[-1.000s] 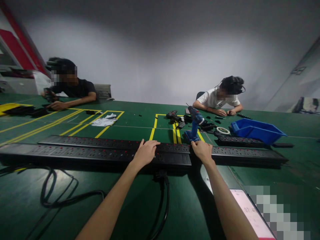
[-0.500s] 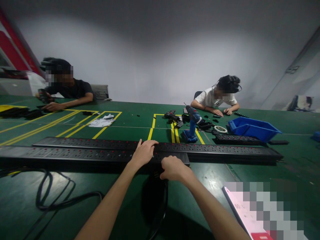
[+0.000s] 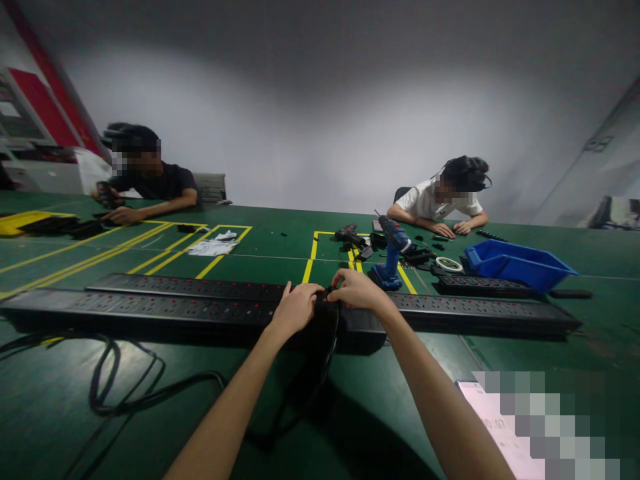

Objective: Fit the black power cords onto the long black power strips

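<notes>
Two long black power strips lie side by side across the green table; the near strip (image 3: 150, 310) reaches further left, the far strip (image 3: 480, 310) further right. My left hand (image 3: 296, 308) rests on the near strip, fingers bent toward its far edge. Pinched in my right hand (image 3: 353, 290), just above the strips, is the end of a black cable (image 3: 331, 347), which hangs down toward me. The fingertips of both hands are close together around a small dark part at the cable's end, whose details are too small to tell.
Behind the strips stands a blue drill (image 3: 393, 253), with a blue bin (image 3: 517, 263) to its right. Looped cable (image 3: 107, 380) lies front left, a pink-screened device (image 3: 505, 427) front right. Two people (image 3: 150, 173) (image 3: 445, 193) sit across the table.
My right hand has risen from the near strip's front side to above the strips, bringing the cable end up beside my left hand. The view has shifted slightly.
</notes>
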A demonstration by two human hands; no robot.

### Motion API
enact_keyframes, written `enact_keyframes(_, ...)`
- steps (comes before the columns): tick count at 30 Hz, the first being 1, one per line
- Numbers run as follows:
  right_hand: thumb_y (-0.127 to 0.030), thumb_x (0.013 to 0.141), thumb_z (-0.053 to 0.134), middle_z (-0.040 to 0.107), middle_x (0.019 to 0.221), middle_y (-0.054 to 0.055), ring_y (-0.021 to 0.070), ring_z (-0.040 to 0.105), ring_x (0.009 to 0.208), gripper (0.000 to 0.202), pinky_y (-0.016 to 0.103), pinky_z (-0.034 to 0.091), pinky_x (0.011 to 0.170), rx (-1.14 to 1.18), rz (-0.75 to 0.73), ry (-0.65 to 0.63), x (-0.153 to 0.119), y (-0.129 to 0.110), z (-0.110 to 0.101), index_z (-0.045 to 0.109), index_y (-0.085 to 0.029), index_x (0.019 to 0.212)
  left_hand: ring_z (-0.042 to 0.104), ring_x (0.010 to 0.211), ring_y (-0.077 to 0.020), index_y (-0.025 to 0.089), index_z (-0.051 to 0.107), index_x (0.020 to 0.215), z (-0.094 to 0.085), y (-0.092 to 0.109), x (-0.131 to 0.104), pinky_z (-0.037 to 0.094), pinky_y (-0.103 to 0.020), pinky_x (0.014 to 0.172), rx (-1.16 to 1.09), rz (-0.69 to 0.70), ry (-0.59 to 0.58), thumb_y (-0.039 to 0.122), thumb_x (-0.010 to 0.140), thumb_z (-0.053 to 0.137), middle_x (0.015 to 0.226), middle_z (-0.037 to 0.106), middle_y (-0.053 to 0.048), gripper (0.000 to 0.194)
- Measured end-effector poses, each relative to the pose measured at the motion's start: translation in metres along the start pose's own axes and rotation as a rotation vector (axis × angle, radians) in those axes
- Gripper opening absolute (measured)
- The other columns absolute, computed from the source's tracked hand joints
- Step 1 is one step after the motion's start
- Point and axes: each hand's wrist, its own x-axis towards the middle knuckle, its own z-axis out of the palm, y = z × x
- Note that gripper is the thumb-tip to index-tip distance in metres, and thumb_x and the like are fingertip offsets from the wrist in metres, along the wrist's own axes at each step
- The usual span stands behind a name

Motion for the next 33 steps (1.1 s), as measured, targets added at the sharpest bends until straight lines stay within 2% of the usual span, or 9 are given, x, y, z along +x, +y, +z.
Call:
enact_keyframes(4,-0.037,0.076,0.064,0.070,0.071,0.006,0.0182,0.067,0.072,0.023,0.023,0.046,0.064,-0.150,0.071,0.026,0.033,0.002,0.005,0.072,-0.016,0.081,0.052,0.127,-0.0219,0.028,0.057,0.127,0.000,-0.001,-0.001,0.018,-0.058,0.119,0.023,0.003,-0.007,0.024,0.096,0.033,0.134,0.061,-0.004,0.039)
enact_keyframes(8,-0.038,0.076,0.062,0.071,0.071,0.010,0.0217,0.069,0.075,0.026,0.026,0.049,0.067,-0.231,0.117,-0.014,0.045,-0.002,0.010,0.074,-0.014,0.077,0.053,0.125,-0.0221,0.029,0.056,0.126,0.001,-0.001,-0.001,0.018,-0.057,0.119,0.025,0.003,-0.004,0.020,0.093,0.036,0.133,0.062,-0.004,0.040)
enact_keyframes(14,-0.036,0.075,0.062,0.073,0.074,0.012,0.0224,0.070,0.073,0.030,0.026,0.052,0.067,-0.241,0.125,-0.033,0.051,-0.011,0.013,0.075,-0.012,0.089,0.055,0.123,-0.0224,0.026,0.055,0.125,0.002,-0.004,-0.002,0.019,-0.056,0.119,0.029,0.015,0.013,0.019,0.092,0.038,0.130,0.063,-0.006,0.038)
enact_keyframes(17,-0.036,0.075,0.062,0.073,0.076,0.012,0.0215,0.070,0.069,0.033,0.027,0.053,0.066,-0.219,0.155,-0.086,0.052,-0.016,0.015,0.075,-0.011,0.093,0.055,0.123,-0.0226,0.025,0.054,0.125,0.003,-0.005,-0.002,0.020,-0.055,0.119,0.036,0.007,0.019,0.020,0.093,0.037,0.130,0.063,-0.007,0.037)
enact_keyframes(20,-0.038,0.074,0.063,0.074,0.095,0.018,0.0281,0.071,0.088,0.039,0.033,0.054,0.075,-0.283,0.165,-0.049,0.054,-0.020,0.018,0.074,-0.011,0.102,0.055,0.124,-0.0228,0.024,0.055,0.123,0.002,-0.003,-0.002,0.021,-0.055,0.118,0.041,-0.011,0.015,0.021,0.094,0.036,0.130,0.063,-0.008,0.035)
enact_keyframes(22,-0.038,0.075,0.063,0.069,0.113,0.022,0.0343,0.065,0.106,0.047,0.040,0.053,0.084,-0.331,0.168,0.010,0.058,-0.021,0.021,0.071,-0.011,0.113,0.055,0.124,-0.0229,0.023,0.056,0.121,0.001,-0.002,-0.002,0.021,-0.054,0.118,0.041,-0.015,0.015,0.021,0.094,0.036,0.130,0.063,-0.008,0.034)
enact_keyframes(24,-0.036,0.080,0.059,0.063,0.124,0.024,0.0373,0.059,0.117,0.050,0.044,0.050,0.090,-0.331,0.188,0.037,0.064,-0.020,0.026,0.066,-0.010,0.122,0.055,0.123,-0.0231,0.024,0.057,0.120,0.001,-0.001,-0.001,0.020,-0.055,0.119,0.033,-0.017,0.019,0.021,0.094,0.036,0.128,0.064,-0.007,0.034)
enact_keyframes(28,-0.033,0.087,0.051,0.062,0.127,0.022,0.0354,0.058,0.120,0.047,0.044,0.048,0.094,-0.238,0.246,0.032,0.076,-0.014,0.040,0.064,-0.011,0.126,0.055,0.122,-0.0231,0.024,0.059,0.116,0.004,-0.001,0.002,0.017,-0.056,0.119,0.029,-0.052,0.012,0.019,0.093,0.037,0.125,0.065,-0.006,0.033)
enact_keyframes(33,-0.035,0.087,0.051,0.062,0.127,0.021,0.0339,0.059,0.119,0.046,0.041,0.050,0.093,-0.186,0.289,0.045,0.084,-0.007,0.050,0.065,-0.012,0.125,0.055,0.122,-0.0218,0.024,0.060,0.112,0.005,0.000,0.003,0.016,-0.054,0.119,0.025,-0.069,0.006,0.016,0.090,0.037,0.125,0.065,-0.006,0.032)
